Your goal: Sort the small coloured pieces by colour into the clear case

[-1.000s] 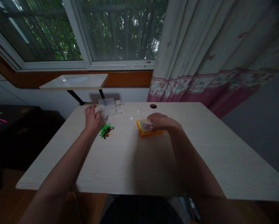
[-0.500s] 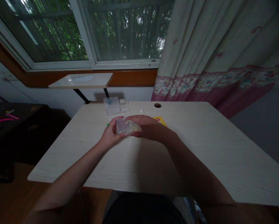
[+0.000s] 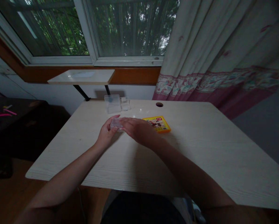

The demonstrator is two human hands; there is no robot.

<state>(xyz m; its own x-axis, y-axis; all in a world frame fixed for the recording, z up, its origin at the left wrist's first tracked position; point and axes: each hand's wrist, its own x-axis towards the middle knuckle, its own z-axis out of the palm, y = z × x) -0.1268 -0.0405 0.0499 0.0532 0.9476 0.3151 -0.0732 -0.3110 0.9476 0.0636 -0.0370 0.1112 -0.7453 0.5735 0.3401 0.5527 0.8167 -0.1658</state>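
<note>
A small clear plastic box (image 3: 115,123) is between my two hands, just above the tabletop. My left hand (image 3: 106,131) grips its left side, with the thumb at the near edge and the fingers behind. Over the box's right part lies my right hand (image 3: 137,129), its fingers bent and pressed together against it, hiding that end. Behind the right hand is a flat yellow-orange box (image 3: 162,124) with a printed label, partly covered by the hand. An open clear plastic case (image 3: 113,105) stands farther back, beside a smaller clear container (image 3: 125,104).
The pale wooden desk (image 3: 102,168) has a round cable hole (image 3: 159,105) near its back edge. A raised shelf (image 3: 83,77) on black legs stands at the back left. Curtains (image 3: 200,71) hang behind on the right, and a dark table (image 3: 20,112) is at the left.
Both hands and the clear box have moved left and slightly lower. The right hand has shifted over the box, leaving more of the yellow box visible. The camera view has tilted slightly.
</note>
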